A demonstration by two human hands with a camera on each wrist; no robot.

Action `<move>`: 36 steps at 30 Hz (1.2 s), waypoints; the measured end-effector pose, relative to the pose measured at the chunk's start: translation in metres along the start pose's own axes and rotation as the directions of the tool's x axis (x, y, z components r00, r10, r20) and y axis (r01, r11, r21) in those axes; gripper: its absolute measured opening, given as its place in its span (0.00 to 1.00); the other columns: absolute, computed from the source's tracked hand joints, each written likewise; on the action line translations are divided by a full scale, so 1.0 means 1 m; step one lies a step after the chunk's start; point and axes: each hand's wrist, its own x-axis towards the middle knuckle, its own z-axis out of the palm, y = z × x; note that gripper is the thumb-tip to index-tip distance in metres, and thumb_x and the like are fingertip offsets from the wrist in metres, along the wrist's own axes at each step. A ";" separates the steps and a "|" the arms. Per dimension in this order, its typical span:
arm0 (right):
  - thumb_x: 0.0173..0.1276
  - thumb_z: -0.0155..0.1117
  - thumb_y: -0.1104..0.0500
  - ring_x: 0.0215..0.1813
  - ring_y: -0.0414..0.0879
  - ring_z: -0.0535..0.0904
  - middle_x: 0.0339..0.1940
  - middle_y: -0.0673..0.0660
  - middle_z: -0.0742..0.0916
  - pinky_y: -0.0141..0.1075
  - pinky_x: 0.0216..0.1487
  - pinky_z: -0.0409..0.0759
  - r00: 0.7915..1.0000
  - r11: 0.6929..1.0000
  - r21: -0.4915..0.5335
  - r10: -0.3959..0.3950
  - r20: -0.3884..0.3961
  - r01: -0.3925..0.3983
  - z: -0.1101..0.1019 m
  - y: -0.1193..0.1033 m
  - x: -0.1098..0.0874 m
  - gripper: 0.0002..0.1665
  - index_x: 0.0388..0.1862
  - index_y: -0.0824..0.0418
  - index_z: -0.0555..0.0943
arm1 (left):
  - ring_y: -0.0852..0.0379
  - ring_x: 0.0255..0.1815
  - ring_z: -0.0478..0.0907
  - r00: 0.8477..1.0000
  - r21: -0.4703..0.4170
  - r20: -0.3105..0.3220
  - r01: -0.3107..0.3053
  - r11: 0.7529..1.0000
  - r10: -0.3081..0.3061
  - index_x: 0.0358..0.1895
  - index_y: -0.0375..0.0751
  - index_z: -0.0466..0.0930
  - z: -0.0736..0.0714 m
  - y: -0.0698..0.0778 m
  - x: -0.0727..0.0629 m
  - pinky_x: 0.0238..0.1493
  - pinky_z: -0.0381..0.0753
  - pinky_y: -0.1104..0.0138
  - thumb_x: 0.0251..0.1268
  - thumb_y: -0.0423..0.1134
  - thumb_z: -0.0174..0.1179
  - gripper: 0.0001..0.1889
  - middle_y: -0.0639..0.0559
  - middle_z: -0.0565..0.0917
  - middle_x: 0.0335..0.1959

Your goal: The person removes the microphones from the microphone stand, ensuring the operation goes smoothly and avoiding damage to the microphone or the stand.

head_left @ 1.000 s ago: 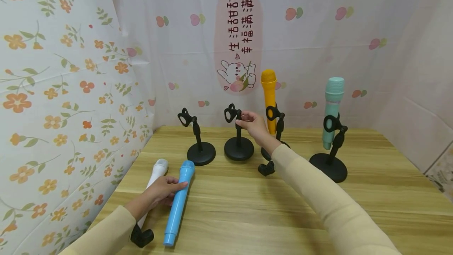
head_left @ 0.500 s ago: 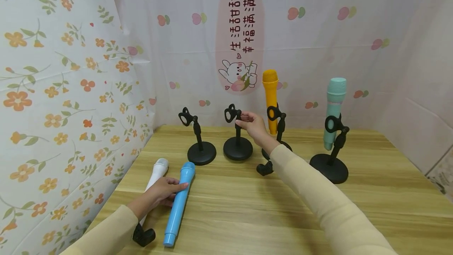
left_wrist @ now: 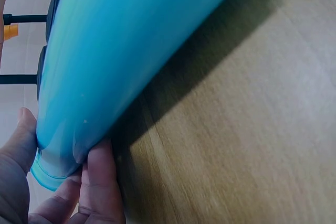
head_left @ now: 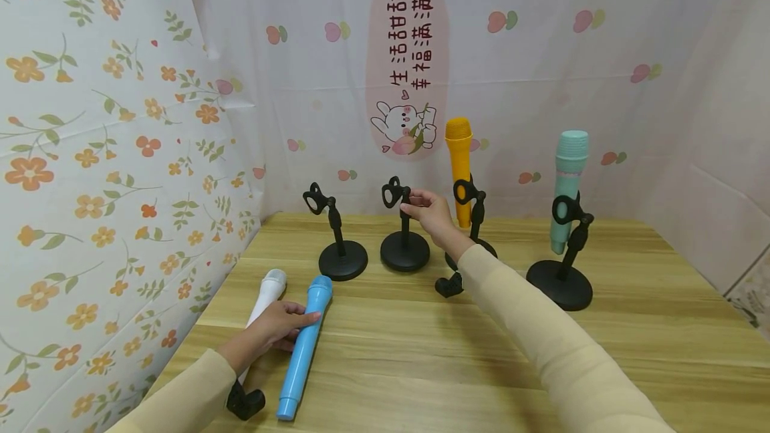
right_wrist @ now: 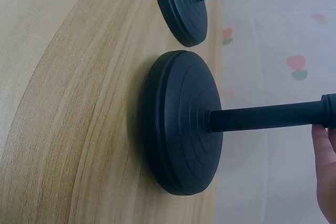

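Note:
My left hand [head_left: 278, 327] grips a light blue microphone [head_left: 301, 366] near its head, thumb on one side and fingers on the other. In the left wrist view the blue microphone [left_wrist: 115, 51] slants large across the picture, casting a shadow on the table. Farther back, my right hand [head_left: 434, 218] pinches the upper post of a black microphone stand [head_left: 406, 254] whose clip holds nothing. The right wrist view shows this stand's round base [right_wrist: 184, 124] on the wood, fingertips [right_wrist: 321, 142] at the collar. A white microphone [head_left: 267, 294] lies beside the left hand, partly hidden by it.
Another stand [head_left: 342, 260] with a bare clip is to the left. A yellow microphone [head_left: 460, 159] and a mint green one [head_left: 568, 172] sit upright in stands to the right. Behind the wooden table [head_left: 385, 366] hangs a printed curtain [head_left: 301, 85]; a floral one flanks the left.

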 end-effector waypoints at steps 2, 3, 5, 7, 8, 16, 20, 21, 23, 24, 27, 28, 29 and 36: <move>0.66 0.66 0.65 0.49 0.51 0.81 0.48 0.62 0.81 0.39 0.52 0.80 1.000 1.000 -0.001 -0.001 -0.001 0.001 0.000 0.000 0.000 0.19 0.56 0.66 0.78 | 0.49 0.35 0.79 1.000 0.002 -0.005 -0.002 1.000 0.002 0.56 0.23 0.72 0.001 0.000 0.000 0.33 0.84 0.55 0.61 0.45 0.69 0.30 0.39 0.79 0.38; 0.66 0.66 0.65 0.49 0.52 0.81 0.48 0.62 0.81 0.39 0.52 0.80 1.000 1.000 -0.002 -0.001 -0.002 0.001 0.000 0.000 -0.001 0.19 0.56 0.65 0.78 | 0.49 0.35 0.79 1.000 0.003 -0.007 -0.004 1.000 0.004 0.56 0.23 0.72 0.001 0.000 0.000 0.33 0.84 0.55 0.60 0.45 0.69 0.30 0.39 0.78 0.38; 0.66 0.66 0.65 0.48 0.52 0.81 0.47 0.62 0.81 0.39 0.52 0.80 1.000 1.000 -0.004 -0.001 -0.004 0.001 0.000 0.001 -0.001 0.19 0.55 0.65 0.79 | 0.49 0.35 0.79 1.000 0.004 -0.009 -0.010 1.000 0.010 0.55 0.23 0.73 0.001 -0.001 0.000 0.32 0.84 0.55 0.60 0.44 0.69 0.30 0.39 0.78 0.38; 0.66 0.67 0.65 0.48 0.52 0.81 0.47 0.62 0.81 0.40 0.53 0.80 1.000 1.000 -0.007 -0.002 -0.003 0.002 0.000 0.002 0.000 0.19 0.55 0.65 0.79 | 0.49 0.34 0.79 1.000 0.006 -0.012 -0.018 1.000 0.018 0.55 0.23 0.73 0.002 -0.001 0.000 0.32 0.84 0.55 0.60 0.44 0.70 0.29 0.39 0.78 0.38; 0.66 0.67 0.65 0.48 0.52 0.81 0.47 0.62 0.81 0.40 0.53 0.80 1.000 1.000 -0.005 -0.003 -0.001 0.003 0.000 0.003 0.000 0.19 0.55 0.65 0.79 | 0.49 0.34 0.79 1.000 0.008 -0.014 -0.021 1.000 0.021 0.54 0.24 0.74 0.002 -0.001 0.000 0.32 0.84 0.55 0.60 0.44 0.70 0.28 0.39 0.78 0.37; 0.66 0.67 0.65 0.49 0.52 0.80 0.48 0.62 0.80 0.41 0.54 0.79 1.000 1.000 0.002 -0.002 -0.001 0.002 0.001 0.006 0.000 0.20 0.57 0.66 0.78 | 0.50 0.32 0.79 0.999 0.035 -0.031 -0.037 0.999 0.039 0.53 0.24 0.75 0.003 0.001 -0.002 0.31 0.84 0.55 0.58 0.43 0.71 0.28 0.40 0.78 0.37; 0.66 0.67 0.66 0.49 0.52 0.80 0.47 0.63 0.80 0.41 0.54 0.79 1.000 1.000 0.001 -0.003 -0.004 0.003 0.001 0.006 0.000 0.20 0.57 0.67 0.78 | 0.50 0.33 0.79 0.999 0.045 -0.033 -0.037 0.998 0.039 0.54 0.23 0.74 0.003 0.001 -0.002 0.32 0.85 0.54 0.58 0.44 0.71 0.29 0.39 0.78 0.37; 0.66 0.67 0.66 0.48 0.52 0.80 0.47 0.62 0.80 0.41 0.54 0.79 1.000 1.000 0.001 -0.001 -0.007 0.001 0.002 0.007 0.000 0.20 0.56 0.67 0.78 | 0.50 0.33 0.80 0.999 0.047 -0.033 -0.037 0.998 0.038 0.54 0.23 0.74 0.003 0.001 -0.002 0.32 0.85 0.54 0.58 0.44 0.71 0.29 0.39 0.78 0.38; 0.66 0.67 0.66 0.48 0.52 0.81 0.47 0.62 0.80 0.41 0.54 0.79 1.000 1.000 0.002 0.003 -0.011 -0.003 0.002 0.008 0.000 0.20 0.56 0.67 0.79 | 0.49 0.33 0.80 0.999 0.051 -0.033 -0.035 0.998 0.036 0.54 0.23 0.74 0.003 0.002 -0.002 0.32 0.85 0.54 0.58 0.44 0.71 0.29 0.38 0.78 0.38; 0.65 0.67 0.66 0.48 0.52 0.81 0.47 0.62 0.80 0.40 0.53 0.79 1.000 1.000 0.001 0.006 -0.014 -0.006 0.002 0.008 0.001 0.20 0.56 0.67 0.79 | 0.49 0.34 0.80 0.999 0.053 -0.033 -0.034 0.998 0.036 0.54 0.23 0.74 0.002 0.002 -0.002 0.32 0.85 0.54 0.58 0.44 0.71 0.30 0.38 0.78 0.38; 0.65 0.67 0.66 0.48 0.52 0.81 0.47 0.62 0.81 0.40 0.53 0.79 1.000 1.000 0.001 0.010 -0.017 -0.010 0.003 0.010 0.002 0.20 0.56 0.67 0.79 | 0.49 0.34 0.81 0.999 0.055 -0.033 -0.034 0.998 0.036 0.54 0.23 0.73 0.002 0.002 -0.002 0.32 0.85 0.54 0.57 0.44 0.71 0.30 0.38 0.79 0.38; 0.65 0.67 0.66 0.48 0.52 0.82 0.48 0.62 0.81 0.40 0.53 0.79 1.000 1.000 -0.001 0.010 -0.018 -0.010 0.003 0.010 0.002 0.20 0.56 0.67 0.79 | 0.49 0.34 0.81 0.999 0.054 -0.032 -0.036 0.998 0.038 0.54 0.23 0.73 0.002 0.002 -0.002 0.32 0.85 0.54 0.57 0.44 0.71 0.30 0.38 0.79 0.37; 0.65 0.67 0.66 0.49 0.52 0.82 0.48 0.62 0.81 0.40 0.53 0.79 1.000 1.000 -0.002 0.011 -0.018 -0.011 0.004 0.010 0.003 0.20 0.56 0.66 0.79 | 0.49 0.34 0.81 0.999 0.051 -0.031 -0.037 0.998 0.039 0.54 0.23 0.73 0.002 0.002 -0.002 0.32 0.85 0.54 0.57 0.44 0.71 0.30 0.38 0.79 0.37; 0.66 0.67 0.65 0.50 0.52 0.81 0.50 0.62 0.81 0.38 0.53 0.80 1.000 1.000 -0.021 0.001 -0.020 -0.002 0.005 0.012 0.003 0.20 0.57 0.65 0.78 | 0.50 0.33 0.81 0.999 0.043 -0.029 -0.039 0.998 0.040 0.53 0.23 0.74 0.002 0.003 -0.002 0.32 0.84 0.54 0.57 0.43 0.72 0.29 0.38 0.79 0.37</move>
